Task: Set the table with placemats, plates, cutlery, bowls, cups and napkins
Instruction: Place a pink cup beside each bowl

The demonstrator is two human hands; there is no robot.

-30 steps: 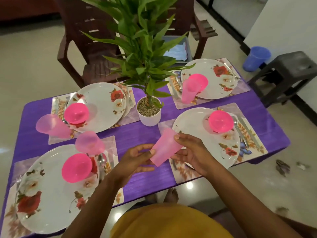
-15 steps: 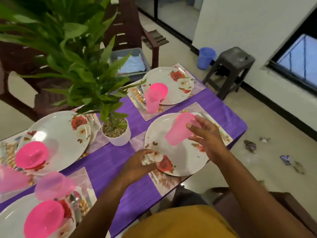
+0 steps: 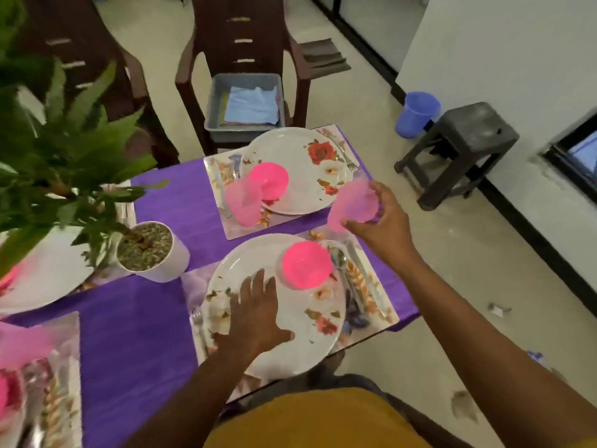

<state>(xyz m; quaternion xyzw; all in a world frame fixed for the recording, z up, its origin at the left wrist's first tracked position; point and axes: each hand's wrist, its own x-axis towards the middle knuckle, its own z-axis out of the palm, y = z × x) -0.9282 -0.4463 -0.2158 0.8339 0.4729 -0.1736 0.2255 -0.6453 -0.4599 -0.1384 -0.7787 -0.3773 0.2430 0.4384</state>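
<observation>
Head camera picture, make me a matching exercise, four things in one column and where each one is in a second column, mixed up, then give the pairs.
Things
1. pink cup
2. pink bowl
3. blue napkin
4. blue bucket

Places
A. on the floor beside the stool
B. in the grey tub on a chair
C. gripped in the right hand
D. on the near plate, ahead of the left hand

Pairs: 1-C, 2-D, 3-B, 4-A
</observation>
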